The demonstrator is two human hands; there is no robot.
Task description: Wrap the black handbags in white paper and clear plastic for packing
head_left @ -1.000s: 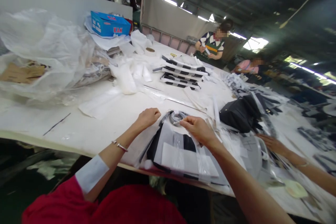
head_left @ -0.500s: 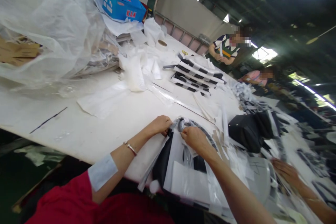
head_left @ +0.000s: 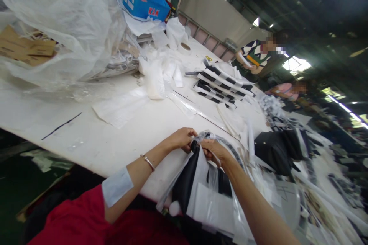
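Left hand (head_left: pixel 184 138): moved closer to your right hand (head_left: pixel 214 151), at the black, white-papered bag's (head_left: pixel 185 183) top.
Both hands: curled, grip unclear.
Translucent plastic sack (head_left: pixel 83 26): brown cardboard (head_left: pixel 25 48) inside.

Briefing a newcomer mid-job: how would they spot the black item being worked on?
Follow the white table to its near edge, at bottom centre. The black item there is partly covered by a white sheet. Unlike the black bundle to its right, it has the left hand and right hand at its top.
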